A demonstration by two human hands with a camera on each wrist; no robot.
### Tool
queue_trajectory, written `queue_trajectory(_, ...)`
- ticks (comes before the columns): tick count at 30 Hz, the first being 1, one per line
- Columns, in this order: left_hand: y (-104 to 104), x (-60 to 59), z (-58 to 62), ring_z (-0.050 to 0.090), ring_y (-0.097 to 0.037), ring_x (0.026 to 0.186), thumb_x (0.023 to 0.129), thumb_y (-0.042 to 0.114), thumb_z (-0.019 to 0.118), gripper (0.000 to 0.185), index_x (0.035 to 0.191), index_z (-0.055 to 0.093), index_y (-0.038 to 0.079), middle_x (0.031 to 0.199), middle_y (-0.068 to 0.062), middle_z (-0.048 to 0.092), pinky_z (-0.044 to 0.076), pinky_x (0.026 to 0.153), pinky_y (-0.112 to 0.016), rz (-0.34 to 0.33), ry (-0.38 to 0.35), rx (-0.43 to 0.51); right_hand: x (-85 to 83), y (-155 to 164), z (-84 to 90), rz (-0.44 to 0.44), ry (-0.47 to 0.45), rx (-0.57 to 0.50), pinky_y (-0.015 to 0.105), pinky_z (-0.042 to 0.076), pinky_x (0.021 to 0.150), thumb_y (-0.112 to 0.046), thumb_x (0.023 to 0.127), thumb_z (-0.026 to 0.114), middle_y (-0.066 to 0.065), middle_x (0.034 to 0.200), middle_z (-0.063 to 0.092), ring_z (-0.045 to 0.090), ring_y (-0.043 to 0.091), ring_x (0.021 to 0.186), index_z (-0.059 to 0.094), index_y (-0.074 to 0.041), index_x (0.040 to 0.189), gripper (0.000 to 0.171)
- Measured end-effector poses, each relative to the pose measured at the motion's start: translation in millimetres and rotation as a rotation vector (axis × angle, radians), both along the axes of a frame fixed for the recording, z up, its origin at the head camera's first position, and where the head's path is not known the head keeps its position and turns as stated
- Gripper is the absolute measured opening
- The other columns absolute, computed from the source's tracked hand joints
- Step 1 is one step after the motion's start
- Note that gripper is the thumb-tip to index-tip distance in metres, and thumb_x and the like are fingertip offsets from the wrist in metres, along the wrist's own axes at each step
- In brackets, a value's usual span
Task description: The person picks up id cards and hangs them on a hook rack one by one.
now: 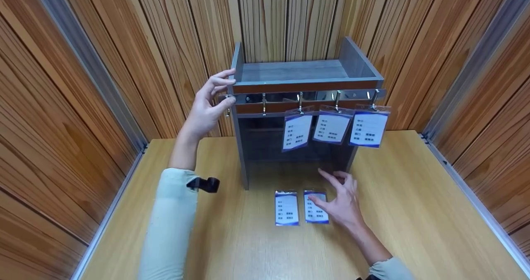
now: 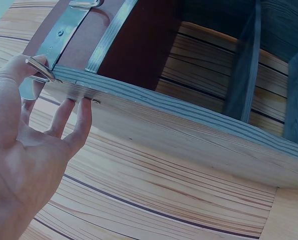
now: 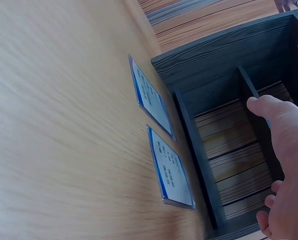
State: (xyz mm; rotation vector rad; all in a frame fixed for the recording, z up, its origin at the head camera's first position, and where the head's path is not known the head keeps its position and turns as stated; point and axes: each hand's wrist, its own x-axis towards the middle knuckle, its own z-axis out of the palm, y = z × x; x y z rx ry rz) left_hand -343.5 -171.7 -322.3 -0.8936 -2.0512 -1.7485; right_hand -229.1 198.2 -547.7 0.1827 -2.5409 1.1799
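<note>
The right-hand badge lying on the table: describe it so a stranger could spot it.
Find the grey shelf unit on the table. In the head view, two blue-edged white badges lie side by side before its base. The right-hand badge is the one that, unlike its neighbour, has the thumb of the right hand over its upper part.

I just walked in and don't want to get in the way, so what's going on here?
A person's left hand holds the left edge of a grey shelf unit. Three badges hang from hooks on its front, while the front's leftmost hook is bare. Two more badges, at least one apparently a stack, lie side by side on the table. The right hand hovers by the right one, holding nothing.
</note>
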Motion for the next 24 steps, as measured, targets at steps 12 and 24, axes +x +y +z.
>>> queue_trajectory(12, 0, -0.9, -1.3, 0.049, -0.033, 0.162, 0.109, -0.001, 0.063, 0.031, 0.140, 0.063, 0.001, 0.175, -0.013, 0.051, 0.030, 0.139, -0.060, 0.002, -0.002, 0.000, 0.4, -4, -16.1, -0.020, -0.085, 0.003, 0.060, 0.044, 0.107, -0.037, 0.087, 0.096, 0.028, 0.154, 0.047, 0.042, 0.044, 0.139, 0.069, -0.022, 0.156, 0.075)
queue_trajectory(24, 0, -0.8, -1.7, 0.049, -0.034, 0.161, 0.109, -0.001, 0.064, 0.030, 0.139, 0.064, 0.003, 0.175, -0.014, 0.051, 0.028, 0.139, -0.063, -0.005, 0.004, 0.007, 1.0, -10, -31.6, -0.031, -0.125, 0.007, 0.065, 0.039, 0.112, -0.034, 0.086, 0.097, 0.032, 0.153, 0.050, 0.041, 0.047, 0.141, 0.071, -0.019, 0.153, 0.073)
